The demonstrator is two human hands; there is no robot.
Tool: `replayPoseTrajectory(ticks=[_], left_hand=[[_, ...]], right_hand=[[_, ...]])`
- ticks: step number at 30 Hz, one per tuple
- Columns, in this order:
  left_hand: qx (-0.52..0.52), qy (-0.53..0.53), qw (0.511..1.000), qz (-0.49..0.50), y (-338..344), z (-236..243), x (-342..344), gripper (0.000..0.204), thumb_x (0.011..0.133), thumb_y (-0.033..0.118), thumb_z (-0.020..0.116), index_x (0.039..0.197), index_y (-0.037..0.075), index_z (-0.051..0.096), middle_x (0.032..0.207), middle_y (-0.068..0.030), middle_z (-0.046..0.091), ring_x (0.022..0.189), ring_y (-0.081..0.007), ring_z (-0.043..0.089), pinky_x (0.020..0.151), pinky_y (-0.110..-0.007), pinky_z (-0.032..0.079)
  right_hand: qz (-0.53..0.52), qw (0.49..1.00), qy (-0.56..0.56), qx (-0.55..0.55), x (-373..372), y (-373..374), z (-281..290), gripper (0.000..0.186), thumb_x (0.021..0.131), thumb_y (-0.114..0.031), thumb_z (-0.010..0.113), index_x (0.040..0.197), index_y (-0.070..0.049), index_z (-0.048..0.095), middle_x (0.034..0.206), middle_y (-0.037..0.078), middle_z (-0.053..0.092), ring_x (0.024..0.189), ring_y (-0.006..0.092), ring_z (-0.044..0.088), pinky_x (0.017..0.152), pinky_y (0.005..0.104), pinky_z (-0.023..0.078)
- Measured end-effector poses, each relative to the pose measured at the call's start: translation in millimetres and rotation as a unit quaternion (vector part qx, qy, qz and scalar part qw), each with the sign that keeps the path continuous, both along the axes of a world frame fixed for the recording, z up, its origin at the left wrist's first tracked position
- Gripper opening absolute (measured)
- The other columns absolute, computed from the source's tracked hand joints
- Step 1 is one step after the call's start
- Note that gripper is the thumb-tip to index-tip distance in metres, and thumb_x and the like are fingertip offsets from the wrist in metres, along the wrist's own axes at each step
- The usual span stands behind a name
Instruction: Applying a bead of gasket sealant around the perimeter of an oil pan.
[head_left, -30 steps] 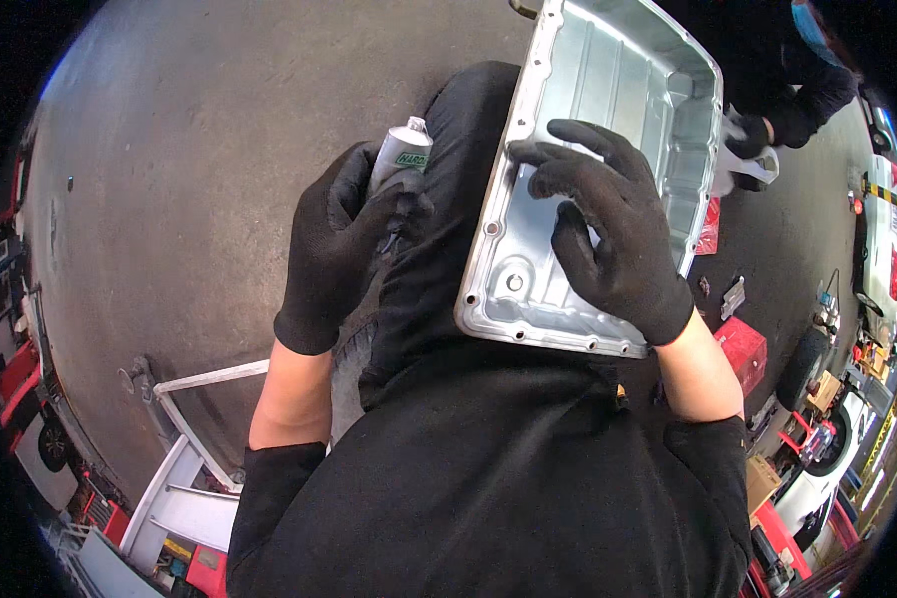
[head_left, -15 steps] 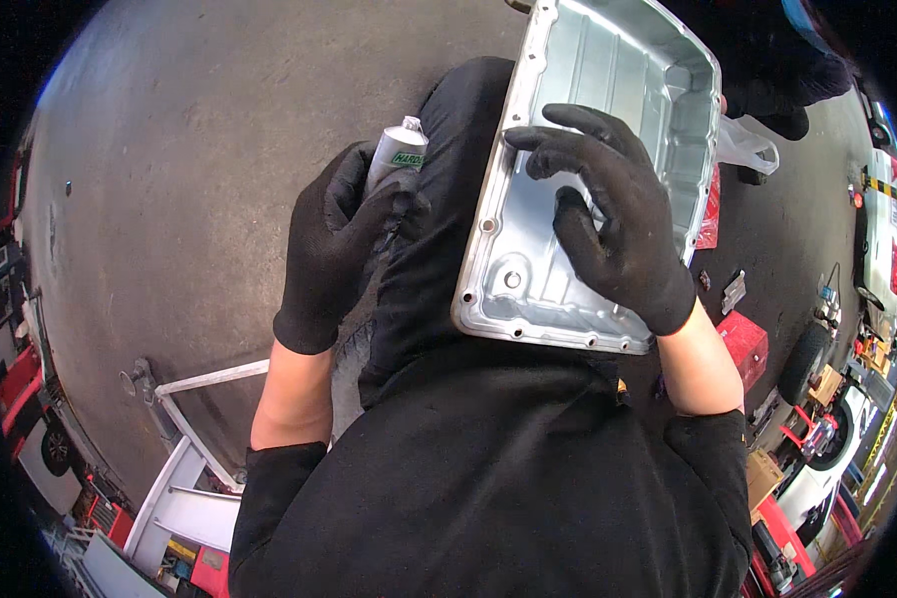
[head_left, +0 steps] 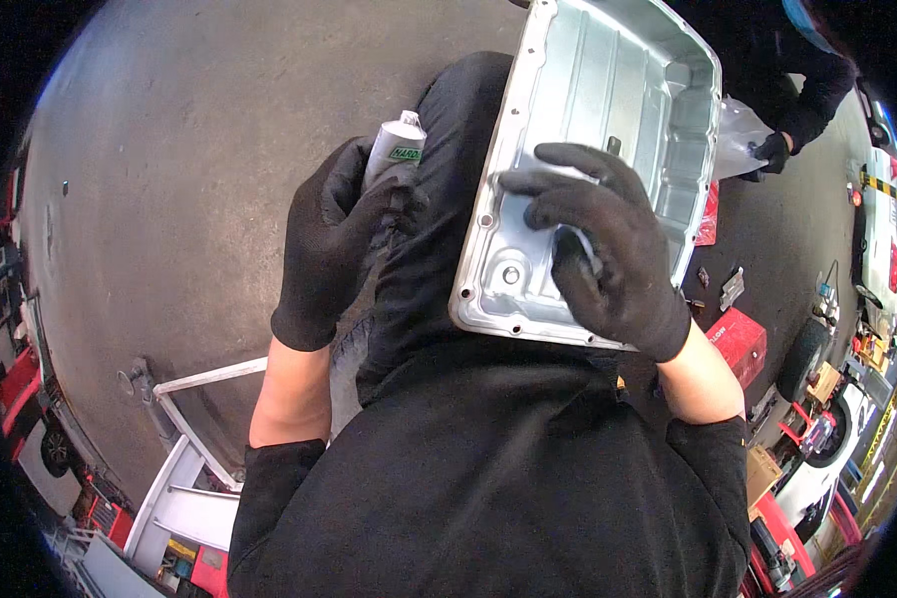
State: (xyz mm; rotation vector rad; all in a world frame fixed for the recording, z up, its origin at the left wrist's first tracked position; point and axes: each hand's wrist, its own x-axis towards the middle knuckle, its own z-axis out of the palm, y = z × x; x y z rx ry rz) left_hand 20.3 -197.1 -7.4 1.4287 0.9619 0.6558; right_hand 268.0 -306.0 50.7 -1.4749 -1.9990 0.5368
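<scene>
My left hand (head_left: 329,249), in a black glove, is closed round a silver tube (head_left: 395,154) with a green label and a cap at its upper end, beside my trousered leg (head_left: 429,229). A silver metal pan (head_left: 523,85) with a flanged rim pierced by bolt holes and a ribbed inside lies tilted on my lap. My gloved right hand (head_left: 613,259) is over the pan's lower half, fingers bent and apart, with no held object that I can make out. Whether its fingertips touch the pan I cannot tell.
A co-worker (head_left: 802,90) in dark clothing at the upper right handles a clear plastic bag (head_left: 743,140). A red case (head_left: 733,344), small parts (head_left: 730,289) and a tyre (head_left: 805,364) are on the floor at right. A white frame (head_left: 209,377) stands at lower left; vehicles (head_left: 882,249) line the edge.
My right hand has shifted down over the pan, and the pan slightly left. My left hand still holds the tube. The co-worker's hand and the bag have moved.
</scene>
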Motion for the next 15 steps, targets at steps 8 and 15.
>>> replayPoseTrajectory(ticks=[8,15], left_hand=[[-0.004,-0.003,1.000,-0.001,-3.1,4.6,2.2,0.025,0.098,0.017,0.068,0.112,-0.004,0.068,0.096,-0.0107,0.072,0.086,-0.0145,0.068,0.078,-0.030,0.052],[-0.001,0.000,1.000,-0.012,-1.6,4.1,1.6,0.025,0.100,0.017,0.067,0.113,-0.004,0.067,0.099,-0.0098,0.073,0.087,-0.0133,0.069,0.078,-0.029,0.053]], right_hand=[[-0.025,0.997,-0.063,0.039,9.4,10.8,-16.4,0.048,0.072,0.000,0.059,0.119,-0.009,0.066,0.136,0.008,0.069,0.135,0.0380,0.056,0.111,0.0515,0.043],[0.025,0.991,-0.124,0.037,-0.9,-5.4,-8.9,0.042,0.074,-0.010,0.067,0.116,-0.010,0.068,0.142,0.006,0.065,0.138,0.0353,0.052,0.114,0.0555,0.041]])
